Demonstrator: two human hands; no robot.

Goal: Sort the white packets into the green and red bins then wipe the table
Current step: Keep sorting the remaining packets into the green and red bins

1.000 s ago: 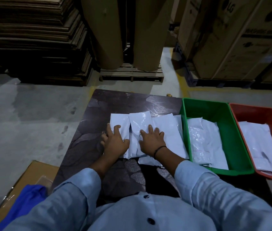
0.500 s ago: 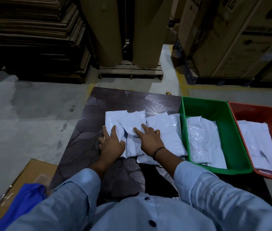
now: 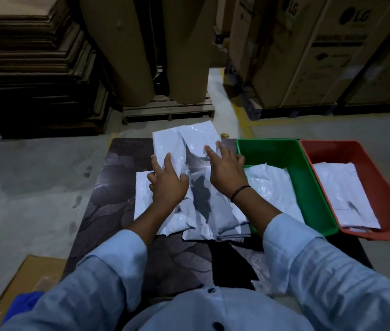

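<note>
Packets filled the head view, the only view I had. My left hand (image 3: 168,185) was clamped on the near part of a white packet (image 3: 168,149), fingers spread over its top face and thumb tucked beneath, so that its far end stood tilted up off the table (image 3: 107,187). Just right of it my right hand (image 3: 227,172) lay on a second packet (image 3: 200,139), fingers splayed and flat on the plastic; I could not tell whether the thumb gripped under it or the hand only pressed. That second one was also raised at its far end, its edge overlapping the first. A dark band (image 3: 240,192) circled the right wrist.

Under both wrists lay the rest of the pile (image 3: 213,223), several white packets overlapping and touching, and one more packet (image 3: 142,194) lay flat just left of the left hand. To the right of the right hand stood the green bin (image 3: 308,163), its near left corner touching the pile; white packets inside it (image 3: 272,187) leaned against its left wall. Beyond that, further right and touching the green one side by side, sat the red bin (image 3: 380,187) with flat white packets in it (image 3: 342,194).

Nearer to me than the hands were my pale blue sleeves (image 3: 107,271). Left of the left elbow a cardboard sheet (image 3: 33,271) lay on the floor with a blue cloth (image 3: 19,306) on it.
</note>
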